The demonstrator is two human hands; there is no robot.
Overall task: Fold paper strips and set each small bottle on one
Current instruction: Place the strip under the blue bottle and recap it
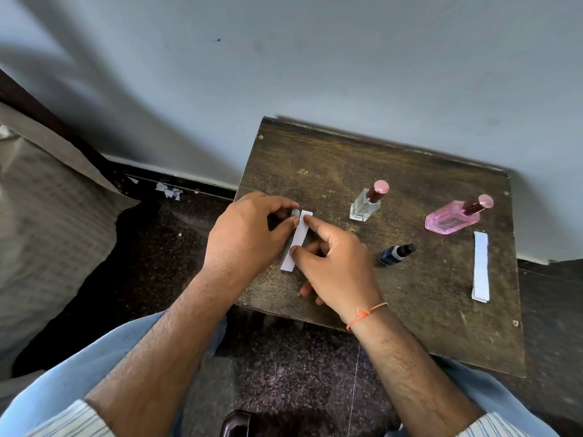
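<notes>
A dark wooden surface (394,310) is standing against a pale wall, with a speckled floor (284,373) showing below it and a grey cushion (47,216) lying off to the left. On the far right a pink bottle (454,216) is resting, and just near of it a stack of paper strips (481,266) is waiting. A clear bottle (367,203) with a pink cap is standing upright near the middle, and a small dark blue bottle (396,253) is leaning between it and the stack. None of the bottles is sitting on paper yet.

At the left part of the surface both hands are working one paper strip (296,241). The left hand (249,231) is pinching the strip's far end between thumb and forefinger. The right hand (331,263) is pressing it down, forefinger stretched to the far end and thumb on the middle, the other fingers curled under.

The fold, by my judgement, is only beginning. If the right forefinger is lifting too early, the light strip is likely to slide and crease crooked. The right wrist is working near the dark blue bottle, so a careless sweep could be knocking it over.
</notes>
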